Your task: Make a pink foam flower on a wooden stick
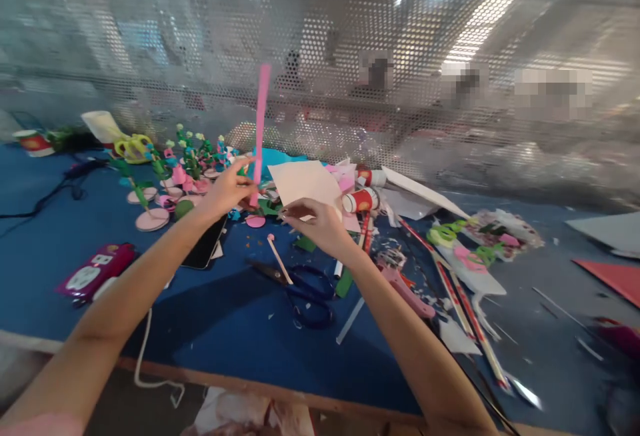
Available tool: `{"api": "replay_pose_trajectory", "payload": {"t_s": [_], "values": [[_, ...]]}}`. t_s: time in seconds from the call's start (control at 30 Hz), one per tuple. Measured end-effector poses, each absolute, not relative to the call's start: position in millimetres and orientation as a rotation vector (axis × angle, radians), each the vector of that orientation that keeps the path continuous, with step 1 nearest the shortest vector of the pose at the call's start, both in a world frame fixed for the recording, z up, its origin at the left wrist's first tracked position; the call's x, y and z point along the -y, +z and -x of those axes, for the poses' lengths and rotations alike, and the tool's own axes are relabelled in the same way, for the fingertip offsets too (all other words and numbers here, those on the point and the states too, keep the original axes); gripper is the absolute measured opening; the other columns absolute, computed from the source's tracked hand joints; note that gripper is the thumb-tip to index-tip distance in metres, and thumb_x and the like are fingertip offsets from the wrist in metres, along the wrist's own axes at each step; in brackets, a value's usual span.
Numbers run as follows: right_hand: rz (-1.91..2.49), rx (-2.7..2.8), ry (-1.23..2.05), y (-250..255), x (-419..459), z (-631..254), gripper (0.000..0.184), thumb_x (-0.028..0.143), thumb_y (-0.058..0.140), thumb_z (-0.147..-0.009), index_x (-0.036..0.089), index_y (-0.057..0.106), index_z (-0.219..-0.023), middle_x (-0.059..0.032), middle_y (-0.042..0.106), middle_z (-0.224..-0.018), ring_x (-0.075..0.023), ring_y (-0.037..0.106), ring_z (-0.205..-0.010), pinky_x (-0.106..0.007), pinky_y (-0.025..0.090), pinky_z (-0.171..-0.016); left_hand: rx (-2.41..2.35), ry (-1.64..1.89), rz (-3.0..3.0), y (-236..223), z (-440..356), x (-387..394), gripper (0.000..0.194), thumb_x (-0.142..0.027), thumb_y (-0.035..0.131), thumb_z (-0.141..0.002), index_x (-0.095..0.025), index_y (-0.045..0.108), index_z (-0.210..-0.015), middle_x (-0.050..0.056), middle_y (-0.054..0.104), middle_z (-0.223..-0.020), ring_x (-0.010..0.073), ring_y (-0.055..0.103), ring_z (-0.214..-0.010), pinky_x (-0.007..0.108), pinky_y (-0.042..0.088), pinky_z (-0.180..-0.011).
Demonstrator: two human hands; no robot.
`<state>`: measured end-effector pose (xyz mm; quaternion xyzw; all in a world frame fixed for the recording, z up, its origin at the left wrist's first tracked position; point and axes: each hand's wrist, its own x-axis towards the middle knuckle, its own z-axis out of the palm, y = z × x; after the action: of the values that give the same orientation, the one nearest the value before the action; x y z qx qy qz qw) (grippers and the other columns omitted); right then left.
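A long pink strip [261, 113], paper-like, stands upright above the table, its lower part pinched in the fingers of my left hand [230, 189]. My right hand [317, 223] is closed at the fingertips in front of a cream sheet of paper [306, 179]; anything between those fingers is too small to make out. Below the hands lie blue-handled scissors [310, 293] with open handles. Across them rests a thin pale stick [280, 259] with a pink tip. Under my left wrist a dark phone [204, 249] is partly covered.
Small paper flowers on pink round bases [153, 220] crowd the left back. A magenta pouch [97, 273] lies at left. Red-and-white paper cups [361, 200], a pink glue gun [407, 293], red-white strips [457, 296] and paper scraps are at right. A perforated metal screen [330, 56] stands behind.
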<state>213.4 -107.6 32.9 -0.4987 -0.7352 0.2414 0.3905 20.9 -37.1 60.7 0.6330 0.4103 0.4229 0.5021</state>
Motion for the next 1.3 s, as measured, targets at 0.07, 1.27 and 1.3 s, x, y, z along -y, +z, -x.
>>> {"api": "replay_pose_trajectory", "payload": {"t_s": [0.07,1.27,1.3], "values": [[1.084,1.809,0.537,35,111,-215,0.036,0.036,0.070,-0.074,0.020,0.063,-0.105,-0.0045,0.068,-0.087,-0.0160,0.064,-0.078,-0.026,0.050,-0.064,-0.984,0.959,-1.399,59,-28,44,0.051,-0.009,0.067,-0.071,-0.011,0.048,-0.119,-0.002,0.064,-0.062,0.0077,0.057,-0.043,0.016,0.048,-0.044],[0.666,2.023,-0.521,30,136,-205,0.066,0.020,0.061,-0.082,0.027,0.027,-0.138,-0.0098,0.049,-0.093,-0.0216,0.055,-0.086,-0.033,0.059,-0.063,-0.848,0.702,-0.979,44,-58,72,0.014,0.003,0.060,-0.075,-0.010,0.056,-0.077,-0.003,0.058,-0.051,0.0046,0.052,-0.039,0.012,0.041,-0.040],[0.665,2.027,-0.532,31,137,-204,0.065,0.018,0.060,-0.083,0.027,0.027,-0.138,-0.0102,0.049,-0.094,-0.0214,0.055,-0.086,-0.032,0.059,-0.062,-0.814,0.680,-0.993,42,-57,71,0.013,0.002,0.060,-0.074,-0.010,0.056,-0.078,-0.003,0.059,-0.052,0.0046,0.053,-0.040,0.012,0.041,-0.040]]}}
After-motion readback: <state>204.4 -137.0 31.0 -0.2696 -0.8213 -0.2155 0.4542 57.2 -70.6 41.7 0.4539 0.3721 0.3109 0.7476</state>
